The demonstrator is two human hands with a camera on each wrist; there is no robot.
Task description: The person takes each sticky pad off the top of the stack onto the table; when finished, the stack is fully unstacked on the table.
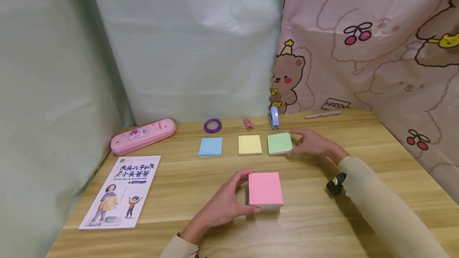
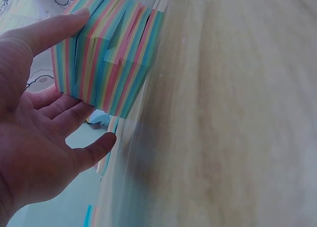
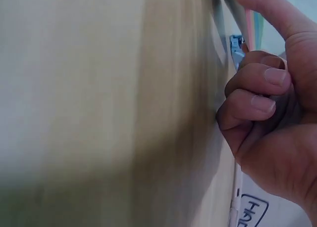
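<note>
Pink-topped stack (image 1: 265, 188) sits in the left hand (image 1: 226, 202); backdrop (image 1: 362, 65) reads "HAPPY".

Head: looks forward and down over the light wood-grain desk (image 1: 172, 194); widest view. Left wrist: close and low, desk sideways at frame right; shares the left hand (image 1: 224, 204) and multicoloured square paper stack (image 1: 265, 188) with head. Right wrist: close, desk at frame left; shares the right hand (image 1: 315, 144) and black-outlined "HAPPY" print (image 1: 336, 104) with head.
</note>
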